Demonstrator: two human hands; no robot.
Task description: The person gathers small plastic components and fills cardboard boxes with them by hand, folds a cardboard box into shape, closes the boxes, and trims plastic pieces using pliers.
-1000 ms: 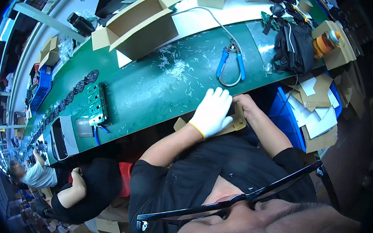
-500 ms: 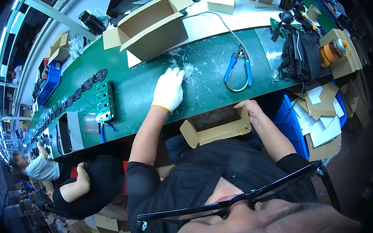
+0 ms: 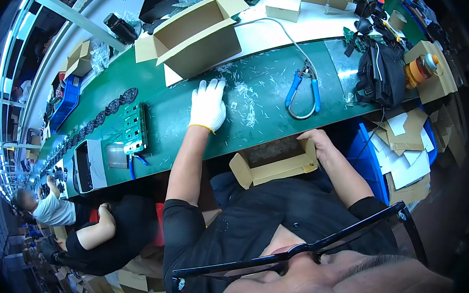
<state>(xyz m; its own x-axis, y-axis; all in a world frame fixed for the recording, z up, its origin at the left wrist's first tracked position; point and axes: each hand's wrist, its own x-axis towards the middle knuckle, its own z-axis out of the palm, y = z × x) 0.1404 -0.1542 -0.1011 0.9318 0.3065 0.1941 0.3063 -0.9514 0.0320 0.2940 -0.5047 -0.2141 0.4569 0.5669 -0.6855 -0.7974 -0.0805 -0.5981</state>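
My left hand [image 3: 207, 105] wears a white glove and lies palm down on the green table mat [image 3: 173, 143], fingers extended and slightly apart. Just to its right, a loose heap of thin whitish clippings [image 3: 248, 102] is spread over the mat, with stray bits around it. Below the table's near edge, my bare right hand [image 3: 318, 142] grips the right end of an open cardboard box [image 3: 280, 169]. The box sits against my body, its mouth by the table edge. Its inside looks dark, and I cannot make out what it holds.
Blue-handled cutting pliers [image 3: 302, 89] lie to the right, by a grey cable. A larger open carton [image 3: 199, 47] stands behind. Green circuit boards [image 3: 135, 128] lie left. A black bag [image 3: 378, 74] and an orange-labelled bottle [image 3: 421, 71] are far right, above a blue bin [image 3: 376, 163].
My left hand has shifted a little left, off the clippings, and its fingers have spread. The clippings now reach closer to the table's near edge. My right hand keeps its grip on the box.
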